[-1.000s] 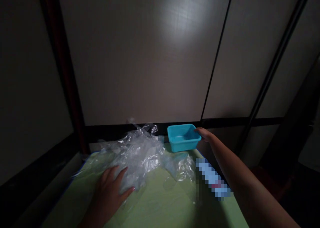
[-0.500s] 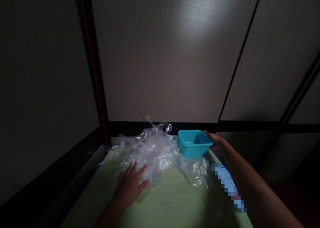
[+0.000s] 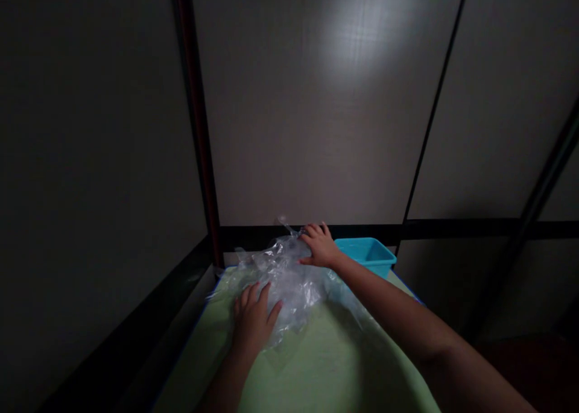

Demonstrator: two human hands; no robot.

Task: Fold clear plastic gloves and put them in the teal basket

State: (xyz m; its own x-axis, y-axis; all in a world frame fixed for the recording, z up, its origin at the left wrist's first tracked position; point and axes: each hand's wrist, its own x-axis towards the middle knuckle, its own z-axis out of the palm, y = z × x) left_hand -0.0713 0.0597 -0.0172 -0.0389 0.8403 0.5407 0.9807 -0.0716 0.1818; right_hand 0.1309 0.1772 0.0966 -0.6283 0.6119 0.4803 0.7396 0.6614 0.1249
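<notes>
Crumpled clear plastic bags (image 3: pixel 289 280) lie in a loose pile at the far part of a green table surface (image 3: pixel 312 365). My left hand (image 3: pixel 254 316) rests at the near left edge of the pile, its fingers spread. Over the pile's upper right side is my right hand (image 3: pixel 319 245), fingers apart and nothing gripped in it. Behind my right forearm stands a turquoise plastic basin (image 3: pixel 368 251); the forearm hides its lower left part.
Pale wall panels (image 3: pixel 307 129) with dark seams rise right behind the table. A dark red post (image 3: pixel 199 123) stands at the back left. The table has a blue edge on both sides.
My right hand has let go of the basin and moved left over the plastic pile. My left hand stays by the pile. The whole view has shifted slightly.
</notes>
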